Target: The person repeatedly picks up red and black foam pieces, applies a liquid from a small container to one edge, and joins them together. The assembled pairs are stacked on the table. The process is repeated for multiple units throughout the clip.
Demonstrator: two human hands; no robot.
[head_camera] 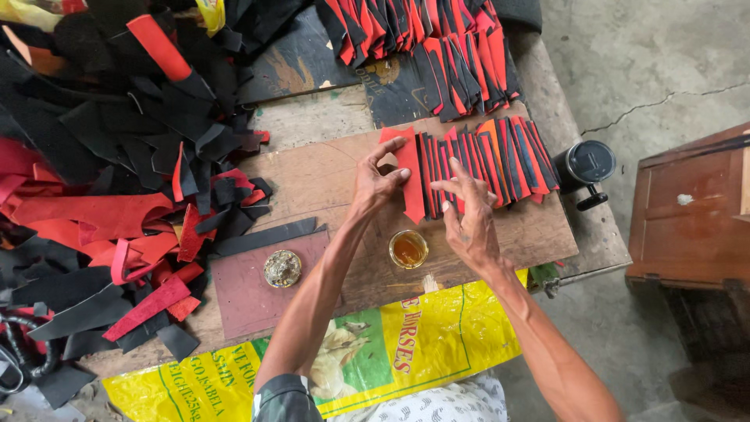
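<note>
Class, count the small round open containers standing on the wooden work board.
2. A glass cup of amber liquid stands between the person's forearms; a round tin sits on the maroon sheet, further left. Others may lie hidden under the scraps.

A red leather strip (408,176) with a notched top lies flat on the brown board. It touches a fanned, overlapping row of red and black strips (488,160).

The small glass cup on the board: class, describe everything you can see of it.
The cup is small, round and clear, with a thin rim, and looks like glass. It stands upright on the wooden board, holding an amber liquid. It sits between the person's forearms, just below the left hand and right hand, and neither touches it. A round ornate metal lid lies to its left.
</note>
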